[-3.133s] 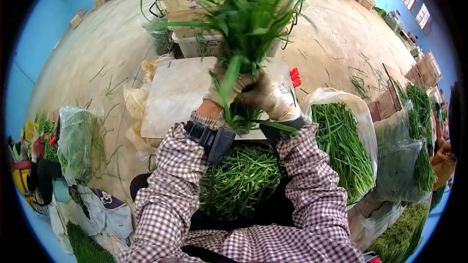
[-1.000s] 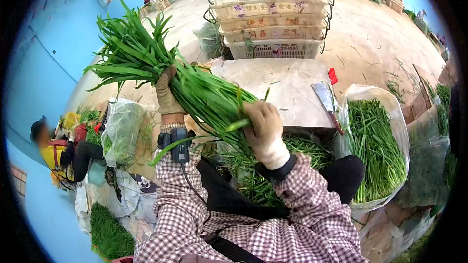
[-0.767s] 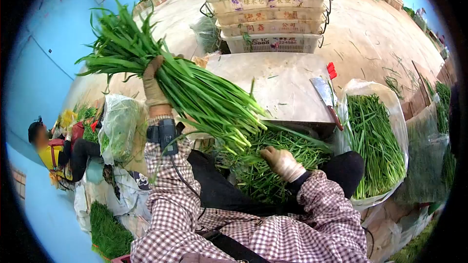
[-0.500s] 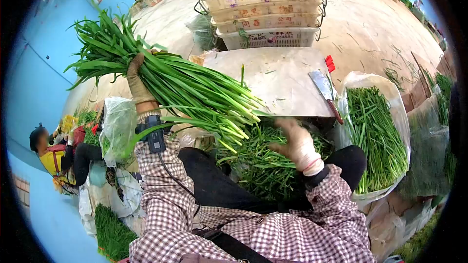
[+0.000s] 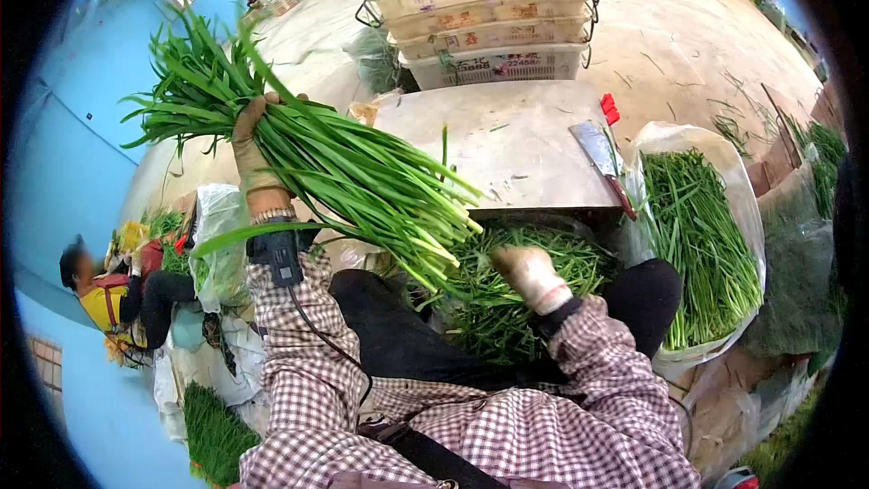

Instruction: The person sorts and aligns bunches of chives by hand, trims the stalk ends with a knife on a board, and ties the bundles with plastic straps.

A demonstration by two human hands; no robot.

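Note:
My left hand, in a worn glove, is wrapped around a large bunch of garlic chives. The leafy ends fan out to the upper left, and the pale cut ends slope down to the right. Close to those pale ends is my right hand, gloved and curled closed; whatever lies inside its fingers is hidden. Beneath it, between my knees, lies a heap of loose green leaves.
A pale board stands ahead, with a cleaver at its right edge. Behind it rise stacked white crates. To the right, a plastic-lined container holds chives. Another person sits at the left.
My right hand has moved slightly left toward the pale stalk ends, and its spread fingers have curled closed. The bunch stays in my left hand, shifted slightly.

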